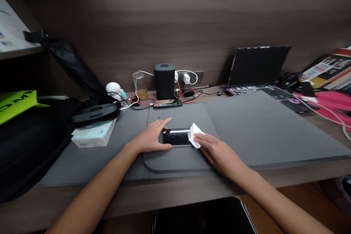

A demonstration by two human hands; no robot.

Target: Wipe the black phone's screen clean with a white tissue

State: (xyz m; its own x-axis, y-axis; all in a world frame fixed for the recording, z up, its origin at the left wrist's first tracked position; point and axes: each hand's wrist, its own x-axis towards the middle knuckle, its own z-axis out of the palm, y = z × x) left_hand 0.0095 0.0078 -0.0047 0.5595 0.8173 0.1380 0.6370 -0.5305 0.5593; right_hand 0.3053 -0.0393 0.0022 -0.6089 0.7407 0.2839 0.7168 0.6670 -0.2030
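A black smartphone [177,137] lies flat, screen up, on the grey desk mat [246,128]. My left hand [152,137] steadies its left end, the thumb along the near edge and the fingers by the far edge; the index finger points outward. Pinched in the fingers of my right hand [216,150] is a crumpled white tissue [195,135], which rests on the phone's right end and hides it. Left of my left hand sits a soft pack of tissues [94,135].
Behind the phone lie a second phone [168,104] with a cable, a dark cylindrical speaker [164,80], a glass jar [139,82] and tangled wires. An open laptop [257,67] stands at the back right, books [329,69] beyond it. A black bag [35,146] fills the left.
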